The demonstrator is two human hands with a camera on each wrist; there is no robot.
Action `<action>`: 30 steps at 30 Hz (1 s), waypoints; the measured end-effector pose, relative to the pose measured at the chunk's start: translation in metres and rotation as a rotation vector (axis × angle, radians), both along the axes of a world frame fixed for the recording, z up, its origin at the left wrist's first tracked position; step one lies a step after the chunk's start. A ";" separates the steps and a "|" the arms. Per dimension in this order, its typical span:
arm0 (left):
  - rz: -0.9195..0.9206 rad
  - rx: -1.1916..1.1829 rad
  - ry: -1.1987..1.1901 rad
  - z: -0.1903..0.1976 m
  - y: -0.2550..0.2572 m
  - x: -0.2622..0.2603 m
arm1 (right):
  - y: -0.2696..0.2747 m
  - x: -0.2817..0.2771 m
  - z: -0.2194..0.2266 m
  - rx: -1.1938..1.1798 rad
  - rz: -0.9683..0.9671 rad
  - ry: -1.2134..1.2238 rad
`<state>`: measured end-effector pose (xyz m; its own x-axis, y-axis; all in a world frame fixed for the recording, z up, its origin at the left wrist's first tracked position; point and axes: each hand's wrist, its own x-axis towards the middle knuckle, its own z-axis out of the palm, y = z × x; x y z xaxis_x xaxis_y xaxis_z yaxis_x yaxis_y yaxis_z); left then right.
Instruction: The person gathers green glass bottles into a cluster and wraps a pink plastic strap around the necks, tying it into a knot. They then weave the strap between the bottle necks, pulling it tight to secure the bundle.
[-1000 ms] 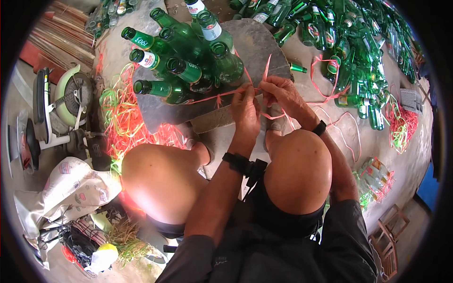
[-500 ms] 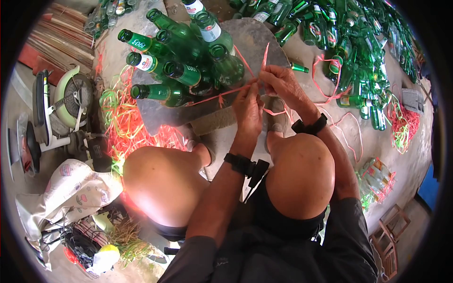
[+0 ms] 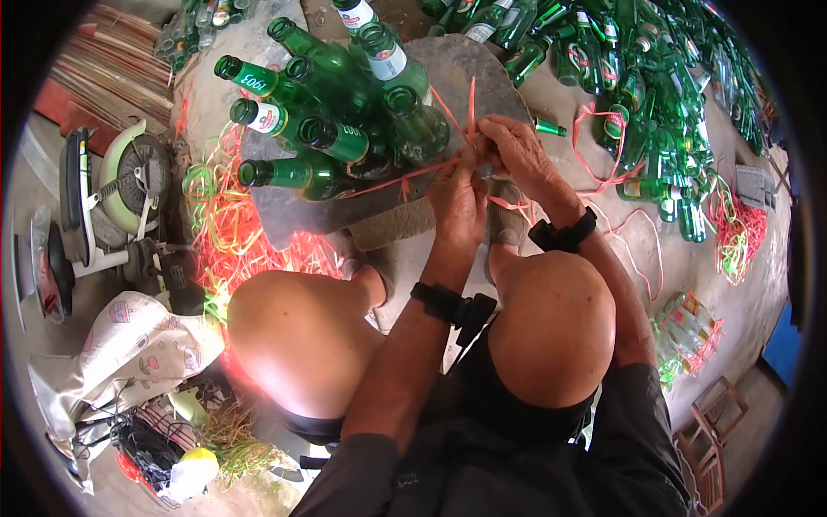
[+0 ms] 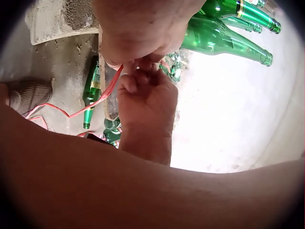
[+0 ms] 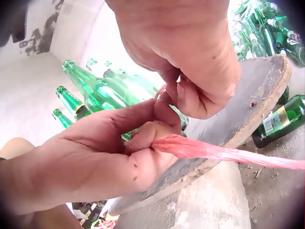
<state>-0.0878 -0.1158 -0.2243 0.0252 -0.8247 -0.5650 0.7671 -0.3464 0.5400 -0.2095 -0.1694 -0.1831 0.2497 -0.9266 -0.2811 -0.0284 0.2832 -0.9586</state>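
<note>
Several green glass bottles [image 3: 332, 86] stand in a cluster on a round grey slab [image 3: 482, 73]. Red plastic twine [image 3: 376, 184] runs along the near side of the cluster, with another strand slanting down past its right side. Both strands meet at my hands, at the slab's near right edge. My left hand [image 3: 458, 202] pinches the twine between thumb and fingers; a flat red tail [image 5: 214, 151] leaves that grip in the right wrist view. Close against its fingertips, my right hand [image 3: 524, 164] pinches twine, a short end standing up beside it. The crossing itself is hidden by fingers.
A big heap of green bottles [image 3: 637, 112] lies on the floor at right. Loose twine [image 3: 594, 177] trails between heap and slab. Left are tangled red and green twine [image 3: 220, 215] and a wheeled metal frame [image 3: 129, 194]. Bare knees [image 3: 551, 327] flank my forearms.
Both hands stay close together at the twine, the right fingers shifting slightly upward, then down. The short twine end has swung left and now stands more upright. The bottles appear little changed.
</note>
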 end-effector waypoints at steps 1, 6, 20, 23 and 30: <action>-0.002 -0.001 0.024 0.000 -0.001 -0.001 | -0.002 -0.002 -0.008 0.045 0.027 0.032; 0.005 -0.032 0.108 -0.008 -0.001 -0.002 | -0.008 -0.008 -0.035 0.215 0.121 -0.111; -0.086 0.118 0.101 -0.008 -0.010 -0.001 | -0.002 -0.001 -0.008 0.235 0.096 -0.146; -0.095 0.193 0.037 0.001 -0.008 0.002 | -0.007 -0.008 -0.005 0.142 0.191 0.000; -0.173 0.125 -0.024 -0.001 -0.007 0.007 | -0.016 -0.018 -0.023 -0.035 0.403 0.178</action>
